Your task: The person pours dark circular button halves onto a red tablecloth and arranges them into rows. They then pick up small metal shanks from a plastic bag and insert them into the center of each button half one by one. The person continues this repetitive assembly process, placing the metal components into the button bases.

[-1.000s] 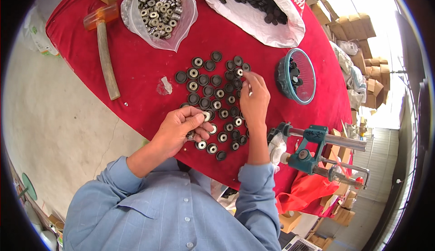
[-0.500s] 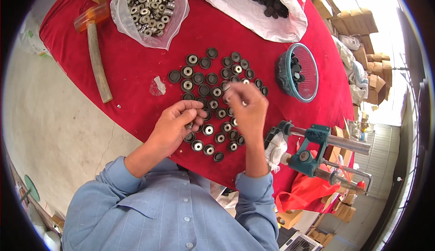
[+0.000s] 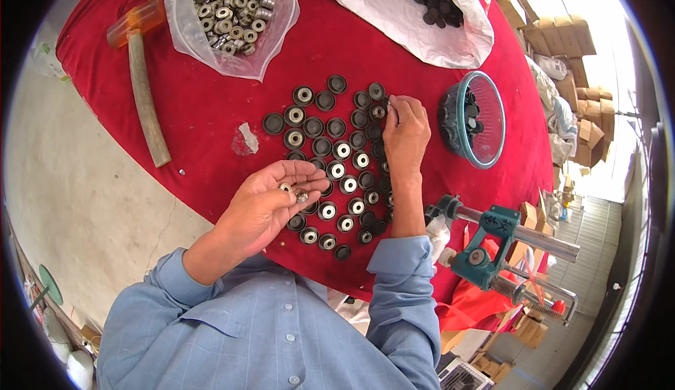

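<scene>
My left hand (image 3: 264,203) is half curled, palm up, and cradles a few small metal ball bearings (image 3: 301,195) by its fingers. Fingers bent down and close together, my right hand (image 3: 406,133) is at the far right part of the spread of round black caps (image 3: 335,128). What its fingertips pinch is mostly hidden; only a small pale glint shows there. Many caps lie open side up on the red cloth, and several have a shiny bearing (image 3: 337,170) seated in the middle. My right hand and wrist cover some caps.
A clear bag of bearings (image 3: 278,35) and a white sack (image 3: 408,42) of black discs lie at the back. A wooden-handled mallet (image 3: 146,94) is at left. Right stand a blue-rimmed basket (image 3: 503,126) and a green hand press (image 3: 485,256). Crumpled plastic (image 3: 247,137) lies near the caps.
My right hand has moved right and away from me, to the far right caps. My left hand has opened somewhat, showing the bearings. More caps at the middle show shiny bearings.
</scene>
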